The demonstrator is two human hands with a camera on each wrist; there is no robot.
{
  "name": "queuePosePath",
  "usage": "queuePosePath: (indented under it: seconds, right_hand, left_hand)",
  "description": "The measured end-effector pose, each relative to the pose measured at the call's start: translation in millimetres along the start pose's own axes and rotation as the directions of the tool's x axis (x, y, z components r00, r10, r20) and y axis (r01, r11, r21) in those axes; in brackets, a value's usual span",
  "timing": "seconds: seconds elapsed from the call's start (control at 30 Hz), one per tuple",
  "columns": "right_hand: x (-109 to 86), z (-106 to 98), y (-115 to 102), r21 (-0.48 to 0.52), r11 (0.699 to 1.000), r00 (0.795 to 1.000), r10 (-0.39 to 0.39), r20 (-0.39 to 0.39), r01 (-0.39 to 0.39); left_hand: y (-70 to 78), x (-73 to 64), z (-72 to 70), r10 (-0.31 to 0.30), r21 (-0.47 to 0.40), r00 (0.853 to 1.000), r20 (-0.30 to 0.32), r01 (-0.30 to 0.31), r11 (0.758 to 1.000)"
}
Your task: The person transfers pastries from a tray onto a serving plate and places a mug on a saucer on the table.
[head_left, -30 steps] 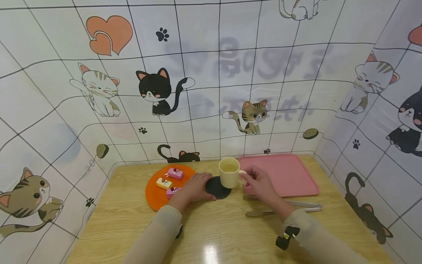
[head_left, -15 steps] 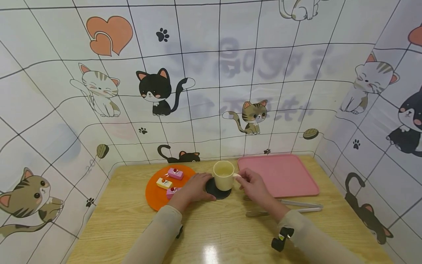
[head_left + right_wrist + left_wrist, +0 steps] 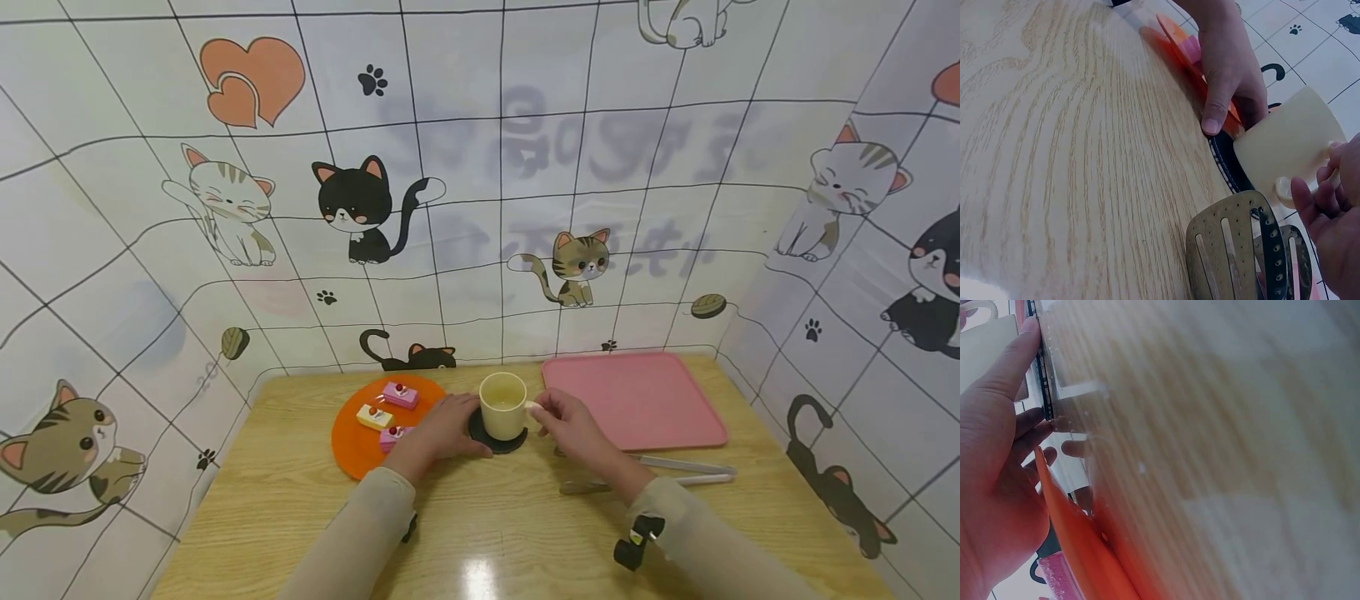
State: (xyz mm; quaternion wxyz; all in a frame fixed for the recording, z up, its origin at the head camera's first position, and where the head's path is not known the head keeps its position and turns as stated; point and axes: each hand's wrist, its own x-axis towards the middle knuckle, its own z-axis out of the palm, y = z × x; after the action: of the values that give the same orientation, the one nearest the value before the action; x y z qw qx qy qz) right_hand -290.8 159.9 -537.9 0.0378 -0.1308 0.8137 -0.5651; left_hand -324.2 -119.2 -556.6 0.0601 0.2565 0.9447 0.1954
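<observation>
A cream mug [image 3: 502, 408] stands upright on a round black coaster [image 3: 517, 444], with pale liquid or a yellowish inside showing. My right hand [image 3: 566, 423] pinches the mug's handle [image 3: 1284, 187] from the right. My left hand [image 3: 450, 429] holds the coaster's left side, thumb at the near edge and fingers at the far edge. In the left wrist view the thumb [image 3: 1013, 362] presses the coaster's stitched rim [image 3: 1043, 369]. An orange plate [image 3: 347, 433] lies just left of this hand and bears small pink and yellow toy cakes [image 3: 373, 417].
A pink tray [image 3: 637, 400] lies at the back right. In front of it are metal tongs [image 3: 705, 479] with slotted heads [image 3: 1229, 244], partly under my right forearm. A wall sheet printed with cats [image 3: 356, 208] closes off the back and sides of the wooden table [image 3: 480, 517].
My right hand has moved the mug left and toward me, from the coaster's right edge onto its middle. My left hand has stayed at the coaster.
</observation>
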Motion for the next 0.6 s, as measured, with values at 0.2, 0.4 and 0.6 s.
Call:
queuePosePath:
  seconds: [0.2,0.4,0.6]
  right_hand:
    - [0.9,-0.3,1.3,-0.01,1.0,0.999,0.02,0.028,-0.019]
    - [1.9,-0.9,3.2,-0.023,1.0,0.998,0.0,0.07,0.001]
    - [2.5,-4.6,2.2,-0.011,1.0,0.992,-0.018,0.126,0.02]
  left_hand:
    - [-0.2,0.7,0.6,0.004,0.004,1.0,-0.006,-0.004,1.0]
    - [-2.4,0.6,2.6,0.019,-0.005,1.0,-0.019,-0.019,1.0]
    - [-2.6,1.1,2.8,0.009,-0.013,1.0,-0.02,-0.009,1.0]
